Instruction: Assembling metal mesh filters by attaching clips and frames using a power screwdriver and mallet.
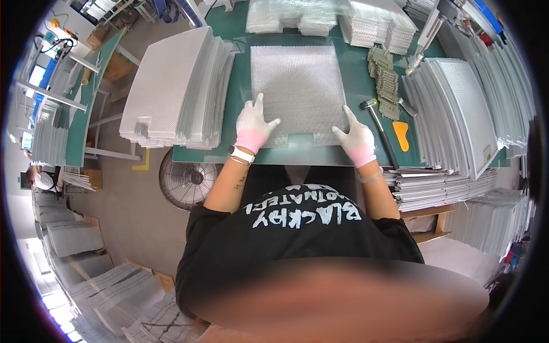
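A silver metal mesh panel (pixel 298 86) lies flat on the green tabletop, with a rectangular notch in its near edge. My left hand (pixel 255 123), in a white glove with a pink cuff, rests at the panel's near left edge, thumb and forefinger spread apart. At the near right edge, my right hand (pixel 355 137) wears the same kind of glove. Its thumb reaches over the mesh while the fingers stretch along the side; both hands look open. To the right are a hammer (pixel 379 128) with a black handle and an orange scraper-like tool (pixel 401 136).
Stacked mesh panels (pixel 166 86) stand left of my workplace, and framed panels (pixel 452 108) lean at the right. Small greenish metal pieces (pixel 385 83) lie in a row beyond the hammer. More mesh stacks (pixel 291 17) fill the far side. A floor fan (pixel 190 178) sits below the table's left end.
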The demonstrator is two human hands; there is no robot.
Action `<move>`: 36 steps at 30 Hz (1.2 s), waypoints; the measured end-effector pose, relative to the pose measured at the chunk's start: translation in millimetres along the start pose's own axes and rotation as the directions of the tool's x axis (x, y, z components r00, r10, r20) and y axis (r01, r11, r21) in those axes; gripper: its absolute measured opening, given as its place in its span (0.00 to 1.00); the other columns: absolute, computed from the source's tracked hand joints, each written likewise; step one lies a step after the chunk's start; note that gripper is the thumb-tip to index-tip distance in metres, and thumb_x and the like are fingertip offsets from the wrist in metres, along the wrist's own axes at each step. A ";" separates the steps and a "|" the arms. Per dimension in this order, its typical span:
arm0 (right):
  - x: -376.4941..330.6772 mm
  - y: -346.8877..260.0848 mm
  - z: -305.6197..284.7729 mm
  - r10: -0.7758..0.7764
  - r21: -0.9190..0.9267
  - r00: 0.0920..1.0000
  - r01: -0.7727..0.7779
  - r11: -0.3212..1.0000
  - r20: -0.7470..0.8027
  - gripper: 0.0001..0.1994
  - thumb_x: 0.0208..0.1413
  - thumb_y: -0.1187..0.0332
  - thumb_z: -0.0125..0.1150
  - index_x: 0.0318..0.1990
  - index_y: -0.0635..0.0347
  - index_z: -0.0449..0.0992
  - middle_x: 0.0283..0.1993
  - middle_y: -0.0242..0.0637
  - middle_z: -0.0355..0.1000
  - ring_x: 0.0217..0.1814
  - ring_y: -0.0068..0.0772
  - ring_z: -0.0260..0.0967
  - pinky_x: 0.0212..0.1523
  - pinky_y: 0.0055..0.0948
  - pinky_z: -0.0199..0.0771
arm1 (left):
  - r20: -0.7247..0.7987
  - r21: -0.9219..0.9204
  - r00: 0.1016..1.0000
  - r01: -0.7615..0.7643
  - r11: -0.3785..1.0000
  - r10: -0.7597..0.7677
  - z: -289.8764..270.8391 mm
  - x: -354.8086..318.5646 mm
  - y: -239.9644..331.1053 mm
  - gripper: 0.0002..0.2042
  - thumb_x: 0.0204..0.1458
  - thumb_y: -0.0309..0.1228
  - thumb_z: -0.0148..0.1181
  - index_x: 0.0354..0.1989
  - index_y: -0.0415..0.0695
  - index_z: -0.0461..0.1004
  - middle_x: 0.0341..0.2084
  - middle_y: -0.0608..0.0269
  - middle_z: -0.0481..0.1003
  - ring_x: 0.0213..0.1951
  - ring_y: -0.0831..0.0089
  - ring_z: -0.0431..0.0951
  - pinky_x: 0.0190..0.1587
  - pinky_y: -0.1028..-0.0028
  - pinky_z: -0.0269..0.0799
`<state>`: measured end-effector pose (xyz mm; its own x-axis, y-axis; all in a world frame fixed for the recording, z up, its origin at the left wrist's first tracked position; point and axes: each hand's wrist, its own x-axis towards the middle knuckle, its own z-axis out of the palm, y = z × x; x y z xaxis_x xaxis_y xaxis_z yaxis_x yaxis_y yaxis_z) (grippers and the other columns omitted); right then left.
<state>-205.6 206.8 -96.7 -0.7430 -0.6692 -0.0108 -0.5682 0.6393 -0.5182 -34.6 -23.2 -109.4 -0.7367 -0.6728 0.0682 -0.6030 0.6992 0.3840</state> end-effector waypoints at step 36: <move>92.4 142.3 -70.4 -0.157 -0.476 0.938 -0.010 0.880 -0.309 0.11 0.49 0.65 0.63 0.41 0.54 0.80 0.41 0.36 0.75 0.48 0.43 0.71 0.49 0.41 0.72 | 0.031 0.402 0.988 -0.153 0.903 0.154 9.9 15.3 -2.4 0.37 0.46 0.55 0.65 0.66 0.60 0.63 0.65 0.48 0.58 0.69 0.48 0.52 0.69 0.48 0.45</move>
<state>-380.0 262.6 -111.3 -0.7170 -0.6108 0.3359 -0.6609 0.7489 -0.0488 -47.4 -32.8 -118.4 -0.8299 -0.5492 0.0981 -0.5544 0.8316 -0.0339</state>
